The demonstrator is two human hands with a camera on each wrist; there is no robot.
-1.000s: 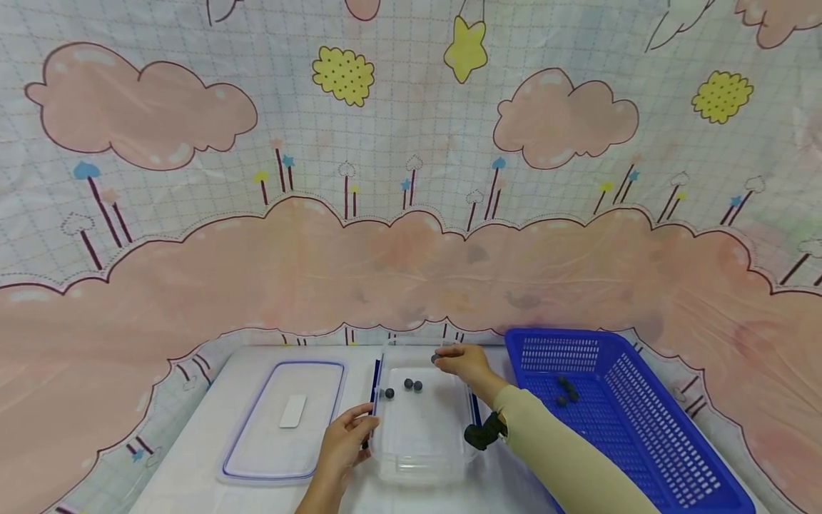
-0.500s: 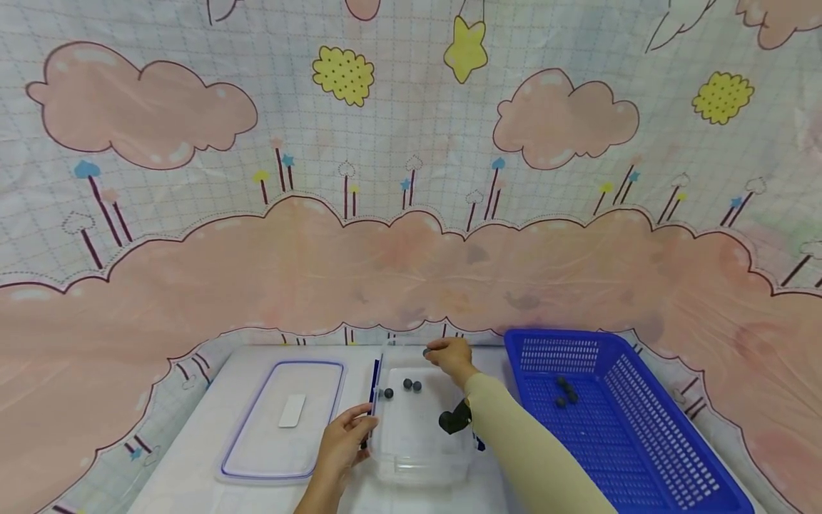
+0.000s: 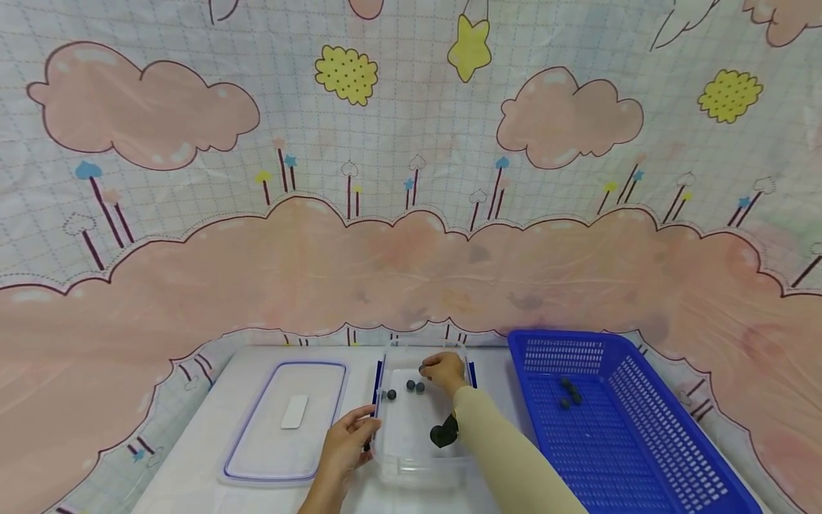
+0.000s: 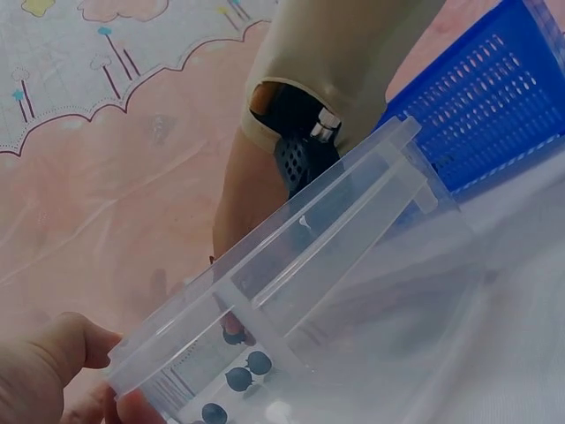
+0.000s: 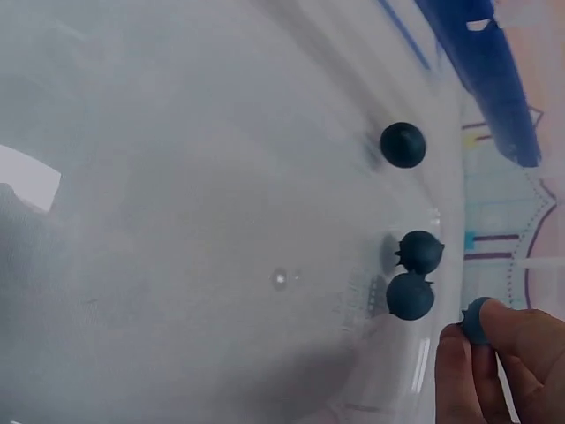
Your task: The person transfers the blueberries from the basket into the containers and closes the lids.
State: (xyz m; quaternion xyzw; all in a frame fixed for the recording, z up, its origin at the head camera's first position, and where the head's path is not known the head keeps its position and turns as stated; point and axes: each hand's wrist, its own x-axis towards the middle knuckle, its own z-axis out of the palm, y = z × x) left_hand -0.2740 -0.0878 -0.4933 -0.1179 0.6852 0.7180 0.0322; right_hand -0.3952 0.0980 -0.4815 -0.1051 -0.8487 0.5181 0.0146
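A clear plastic box point(image 3: 411, 428) with blue side clasps stands in the middle of the table. My right hand point(image 3: 445, 371) is inside its far end and pinches a blueberry point(image 5: 475, 321) between thumb and fingertips. Two blueberries point(image 5: 410, 296) lie touching on the box floor close to that hand, and a single blueberry point(image 3: 392, 395) lies nearer the left wall. At the box's left side, my left hand point(image 3: 343, 442) grips the edge with thumb and fingers, also visible in the left wrist view.
On the right stands a blue plastic basket point(image 3: 616, 457) holding several blueberries point(image 3: 569, 391). A clear lid with a blue seal point(image 3: 263, 457) lies flat to the left, with a white rectangular piece point(image 3: 295, 412) on it. A patterned cloth hangs behind the table.
My right hand has moved left and then lower into the far end of the box, still pinching the blueberry. The left hand stays at the box's side.
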